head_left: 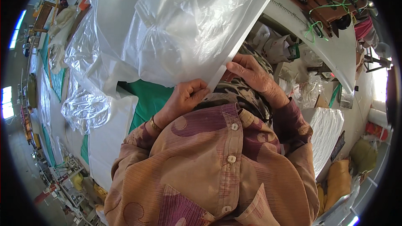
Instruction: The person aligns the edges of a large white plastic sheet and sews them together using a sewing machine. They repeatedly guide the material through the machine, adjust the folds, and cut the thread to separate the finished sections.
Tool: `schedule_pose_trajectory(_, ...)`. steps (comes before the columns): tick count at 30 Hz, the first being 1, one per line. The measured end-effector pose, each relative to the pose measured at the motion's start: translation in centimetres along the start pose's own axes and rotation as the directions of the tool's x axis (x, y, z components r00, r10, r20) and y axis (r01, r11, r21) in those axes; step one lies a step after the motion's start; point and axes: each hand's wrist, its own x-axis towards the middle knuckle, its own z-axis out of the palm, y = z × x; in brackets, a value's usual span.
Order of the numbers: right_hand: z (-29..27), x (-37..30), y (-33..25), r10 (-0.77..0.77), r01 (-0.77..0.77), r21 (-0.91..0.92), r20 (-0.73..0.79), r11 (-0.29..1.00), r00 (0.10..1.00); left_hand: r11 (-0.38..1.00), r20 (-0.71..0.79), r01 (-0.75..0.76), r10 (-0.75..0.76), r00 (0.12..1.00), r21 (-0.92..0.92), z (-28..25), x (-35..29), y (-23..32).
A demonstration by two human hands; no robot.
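A large, translucent white plastic sheet (176, 29) spreads across my lap and away from me, wrinkled and shiny. Along its right side runs a flat folded edge (250, 33), which narrows toward my body. My left hand (184, 100) pinches the near end of that edge between thumb and curled fingers. Slightly farther up, my right hand (255, 75) is at the same edge, thumb on top and fingers partly hidden behind the plastic. Camouflage-patterned cloth (226, 100) covers my lap under both hands.
A brown sewing machine (322, 0) with green ties stands at the far right by a pale tabletop (335, 54). Green cloth (146, 96) and crumpled clear plastic (86, 109) lie at the left. Stuffed sacks (337, 180) sit at the lower right.
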Motion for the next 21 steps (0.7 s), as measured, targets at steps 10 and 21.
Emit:
schedule_pose_trajectory(10, 3.5, 0.4, 1.8, 0.068, -0.074, 0.077, 0.081, 0.994, 0.994, 0.956, 0.149, 0.239, -0.215, 0.965, -0.172, 0.0, -0.7, 0.8)
schedule_pose_trajectory(21, 6.0, 0.4, 1.0, -0.015, 0.006, 0.274, 0.032, 0.962, 0.999, 0.424, 0.055, -0.464, 0.689, 0.722, 0.778, -1.2, -5.5, 3.7)
